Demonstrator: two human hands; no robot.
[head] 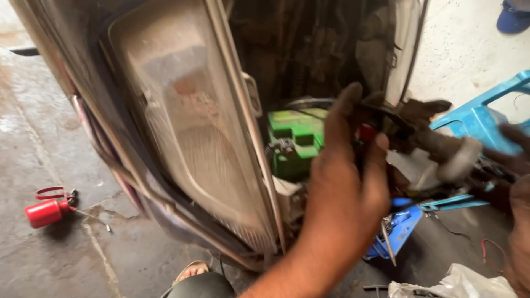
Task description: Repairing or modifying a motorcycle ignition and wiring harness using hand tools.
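Beside the green battery (295,140), left hand (345,187) grips grimy black cables (381,110).

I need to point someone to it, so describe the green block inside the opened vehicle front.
Start at the big dusty headlight panel swung aside. Just right of its edge, in the dark cavity, sits the green block, beside the left hand. It is the only bright green thing among grimy brown parts.

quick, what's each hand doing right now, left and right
Left hand: fingers curled around the dark cables beside the green battery.
Right hand: mostly out of frame; its grip cannot be told.
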